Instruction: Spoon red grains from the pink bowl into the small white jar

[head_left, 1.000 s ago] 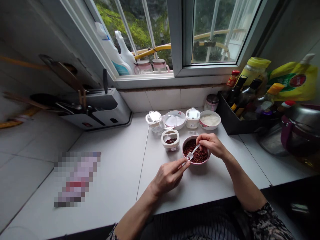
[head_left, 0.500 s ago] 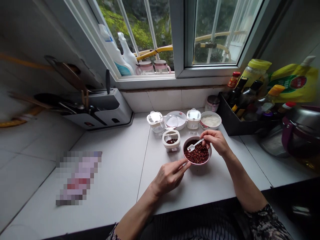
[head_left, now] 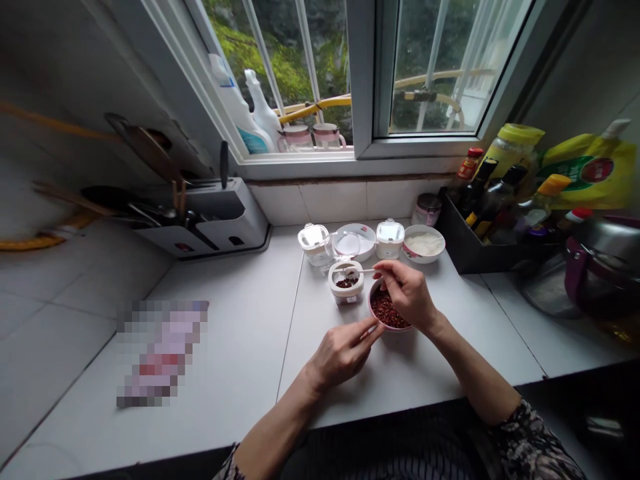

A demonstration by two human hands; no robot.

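A pink-rimmed bowl (head_left: 389, 309) of dark red flakes stands on the white counter. My left hand (head_left: 343, 348) grips its near-left rim between thumb and fingers. Above the bowl, my right hand (head_left: 406, 293) pinches the handle of a small white spoon (head_left: 356, 271), partly covering the bowl. The spoon's head is over the open mouth of a small clear jar (head_left: 346, 288) with a white rim, left of the bowl. Some red flakes lie inside this jar; whether the spoon carries any is too small to tell.
Behind are two lidded jars (head_left: 315, 245) (head_left: 390, 239), a white floral dish (head_left: 367, 241) and a bowl of white contents (head_left: 424, 245). A black box of bottles (head_left: 475, 257) stands right, a utensil holder (head_left: 240, 223) left. A pixelated item (head_left: 167, 347) lies front left.
My right hand has moved left with the spoon, from over the bowl to over the open jar. My left hand stays at the bowl's rim. The view has shifted slightly.
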